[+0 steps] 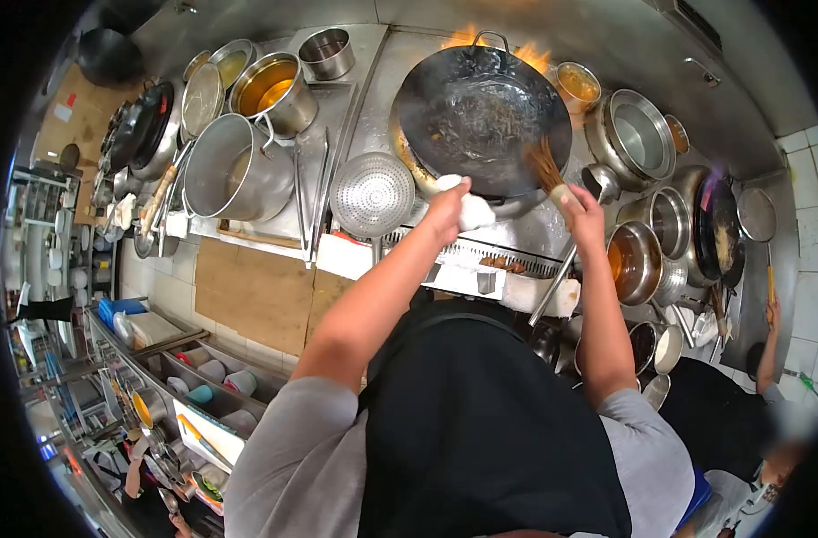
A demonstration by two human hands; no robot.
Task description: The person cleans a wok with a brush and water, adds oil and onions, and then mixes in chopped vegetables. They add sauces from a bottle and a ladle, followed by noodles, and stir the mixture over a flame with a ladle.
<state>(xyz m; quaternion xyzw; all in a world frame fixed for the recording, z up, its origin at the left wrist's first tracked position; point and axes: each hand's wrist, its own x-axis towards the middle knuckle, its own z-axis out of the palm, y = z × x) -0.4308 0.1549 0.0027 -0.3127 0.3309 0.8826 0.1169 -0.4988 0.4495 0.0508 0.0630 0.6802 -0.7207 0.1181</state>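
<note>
A large black wok point(463, 125) sits over the burner, tilted, its inside wet, with flames point(530, 56) rising behind its far rim. My left hand point(446, 213) is closed on a folded white cloth point(474, 212) at the wok's near edge; the cloth hides what lies under it. In my right hand point(584, 217) is a bamboo wok brush point(543, 166), its bristles reaching inside the wok's right side. A perforated skimmer point(373, 193) lies just left of my left hand. Below my right hand a ladle point(601, 182) rests with its long handle slanting toward me.
Left stand a big pot point(232, 170) and a pot of amber liquid point(270, 85). At right are a steel pot point(642, 134), a bowl of brownish liquid point(635, 260) and another wok point(715, 229). A co-worker's arm point(769, 345) holds a strainer point(757, 215) at far right.
</note>
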